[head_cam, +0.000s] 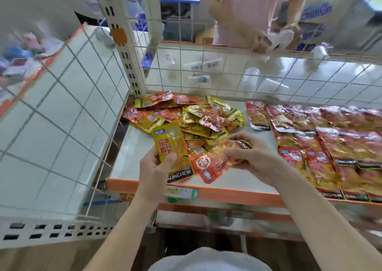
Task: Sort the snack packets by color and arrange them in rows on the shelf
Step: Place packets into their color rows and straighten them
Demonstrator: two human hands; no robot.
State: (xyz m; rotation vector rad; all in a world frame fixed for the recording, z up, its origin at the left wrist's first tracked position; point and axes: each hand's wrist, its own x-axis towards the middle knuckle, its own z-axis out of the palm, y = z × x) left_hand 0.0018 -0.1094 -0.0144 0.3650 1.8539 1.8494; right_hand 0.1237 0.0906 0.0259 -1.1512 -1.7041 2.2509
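Note:
My left hand [154,167] grips a yellow snack packet [172,146] upright over the front of the white shelf [128,157]. My right hand [251,154] pinches an orange packet [215,159] that lies at the near edge of a mixed heap of yellow, orange and red packets [192,113]. Red packets [322,138] lie in overlapping rows on the right half of the shelf, reaching the front edge.
A wire grid wall [68,97] closes the shelf's left side and another wire grid [248,72] its back. Behind the back grid a person in pink [254,12] handles white cups [251,74]. An orange front rail [227,194] carries a price tag.

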